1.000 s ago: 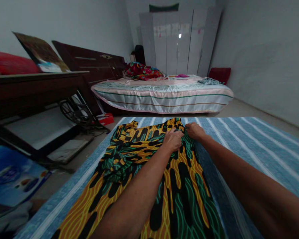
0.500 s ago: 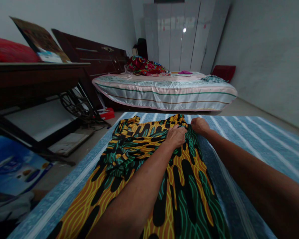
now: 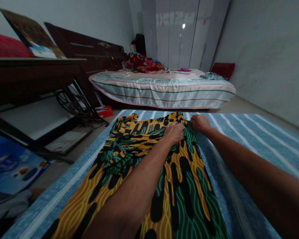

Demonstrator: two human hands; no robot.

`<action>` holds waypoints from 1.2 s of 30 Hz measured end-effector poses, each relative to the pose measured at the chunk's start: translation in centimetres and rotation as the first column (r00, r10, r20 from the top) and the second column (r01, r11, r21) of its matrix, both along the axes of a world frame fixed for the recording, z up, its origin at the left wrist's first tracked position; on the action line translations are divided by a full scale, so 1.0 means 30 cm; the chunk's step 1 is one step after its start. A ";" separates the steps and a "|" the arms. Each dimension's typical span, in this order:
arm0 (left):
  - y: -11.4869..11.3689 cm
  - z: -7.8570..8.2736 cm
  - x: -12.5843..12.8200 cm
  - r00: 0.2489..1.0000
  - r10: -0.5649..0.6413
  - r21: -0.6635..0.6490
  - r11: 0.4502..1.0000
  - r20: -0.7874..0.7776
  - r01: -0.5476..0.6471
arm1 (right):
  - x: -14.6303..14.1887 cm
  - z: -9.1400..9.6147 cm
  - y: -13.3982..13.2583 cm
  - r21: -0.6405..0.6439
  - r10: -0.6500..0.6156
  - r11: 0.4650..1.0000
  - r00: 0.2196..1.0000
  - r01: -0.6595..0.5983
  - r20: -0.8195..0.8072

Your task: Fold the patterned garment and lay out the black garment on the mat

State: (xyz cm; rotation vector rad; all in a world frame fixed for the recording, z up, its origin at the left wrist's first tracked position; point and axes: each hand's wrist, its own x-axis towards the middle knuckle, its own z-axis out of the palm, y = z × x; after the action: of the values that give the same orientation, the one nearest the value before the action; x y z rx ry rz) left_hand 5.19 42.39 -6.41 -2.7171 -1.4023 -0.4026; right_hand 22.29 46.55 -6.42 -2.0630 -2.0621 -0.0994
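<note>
A patterned garment in orange, black and green lies spread on a blue striped mat. Both my arms reach out over it. My left hand rests curled on the cloth near its far end, fingers pressed into the fabric. My right hand sits just to the right, closed on the cloth's far right edge. The left part of the garment is bunched into folds.
A dark wooden sewing table with an iron treadle stands at the left. A low mattress with striped sheet lies beyond the mat, a white wardrobe behind it. A blue printed bag lies at the lower left.
Both hands stay at the garment's far end, working the cloth slightly. The view has shifted a little; the hands sit a bit higher and to the right.
</note>
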 end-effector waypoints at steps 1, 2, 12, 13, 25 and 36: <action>-0.001 0.005 0.000 1.000 0.001 -0.001 1.000 0.001 -0.001 | 0.003 0.002 0.000 0.004 -0.003 1.000 1.000 0.003 -0.002; -0.002 0.011 0.000 1.000 0.001 0.000 1.000 0.002 -0.001 | 0.007 0.005 0.001 0.008 -0.005 1.000 1.000 0.005 -0.003; 0.000 0.046 -0.007 0.998 0.007 -0.046 0.999 -0.069 -0.011 | 0.027 0.031 0.016 -0.003 -0.064 0.998 0.998 0.064 -0.009; 0.002 0.043 -0.008 0.997 0.013 -0.059 0.998 -0.073 -0.017 | 0.024 0.024 0.016 -0.012 -0.075 0.997 0.997 0.075 -0.006; 0.019 0.006 -0.008 0.998 0.029 -0.103 0.994 -0.054 -0.035 | 0.000 -0.008 -0.048 -0.033 -0.183 0.983 0.982 0.182 -0.036; 0.028 -0.004 -0.012 0.998 0.058 -0.112 0.992 -0.011 -0.059 | -0.035 -0.036 -0.098 -0.060 -0.161 0.986 0.981 0.155 -0.110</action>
State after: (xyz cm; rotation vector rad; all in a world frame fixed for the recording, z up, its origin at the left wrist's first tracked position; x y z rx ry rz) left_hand 4.82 43.22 -6.52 -2.7521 -1.5439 -0.3189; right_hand 21.23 43.61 -7.50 -2.2064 -1.8513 0.0461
